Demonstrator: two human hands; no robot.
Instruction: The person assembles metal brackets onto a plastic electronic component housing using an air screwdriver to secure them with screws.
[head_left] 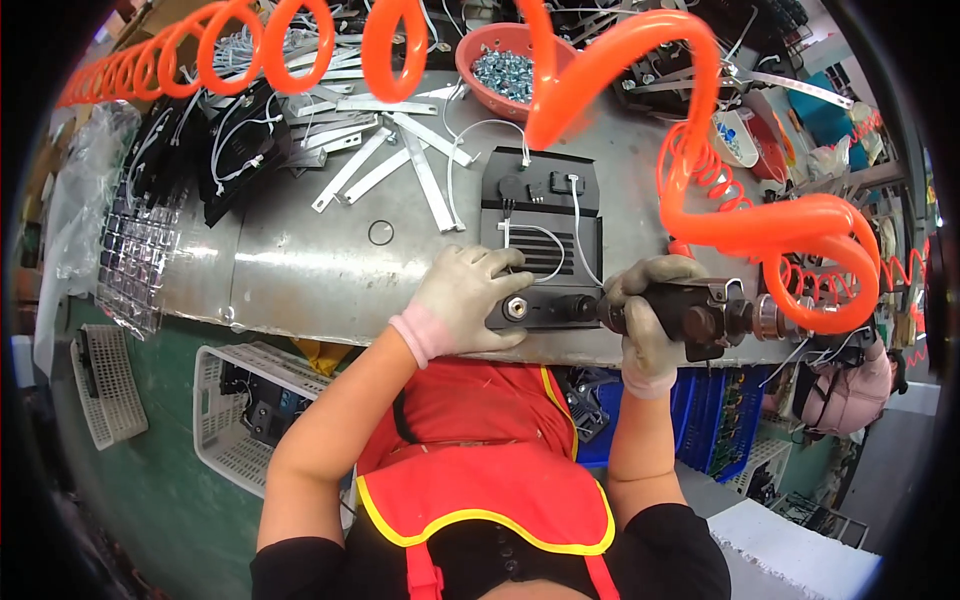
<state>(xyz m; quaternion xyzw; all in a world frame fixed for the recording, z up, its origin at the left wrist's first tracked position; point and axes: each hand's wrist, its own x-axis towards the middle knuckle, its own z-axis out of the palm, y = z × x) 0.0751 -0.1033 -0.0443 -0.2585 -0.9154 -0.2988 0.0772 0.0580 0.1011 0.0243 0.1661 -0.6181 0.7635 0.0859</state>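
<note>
A black metal panel lies on the bench in front of me, with slots, small black parts and white wires on it. My left hand, in a pale glove, grips its near left edge, thumb and fingers apart around a brass-coloured fitting. In my gloved right hand is a black air-powered driver, lying sideways with its nose pointing left. That nose is at the round black part on the panel's near right edge; whether they touch, I cannot tell. An orange coiled air hose runs to the tool's back end.
Metal strips with white wires lie behind the panel on the left. A red bowl of metal nuts stands at the back. Black panels are piled at the far left. White baskets and blue crates stand below; another person is at right.
</note>
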